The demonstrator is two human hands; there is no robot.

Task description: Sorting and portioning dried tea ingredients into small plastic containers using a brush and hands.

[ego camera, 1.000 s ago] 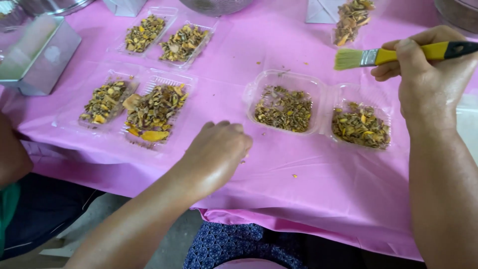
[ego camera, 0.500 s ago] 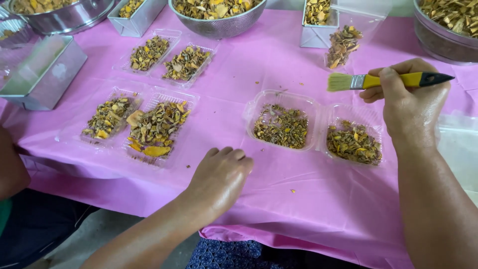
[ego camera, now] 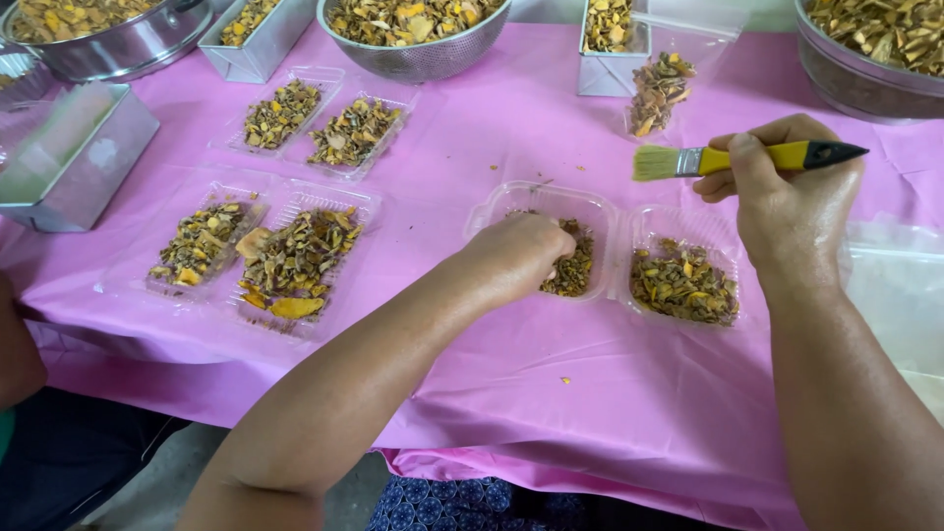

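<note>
While the left hand (ego camera: 516,258) lies over the near compartment of a clear hinged container (ego camera: 602,209), its fingers curl down into the dried chopped pieces (ego camera: 575,270) there; whether they grip any cannot be told. At three o'clock from it, the right hand (ego camera: 787,202) closes around a yellow-handled brush (ego camera: 733,158), bristles pointing to nine o'clock above the pink tablecloth (ego camera: 472,147). At nine o'clock lie filled clear trays (ego camera: 258,246).
</note>
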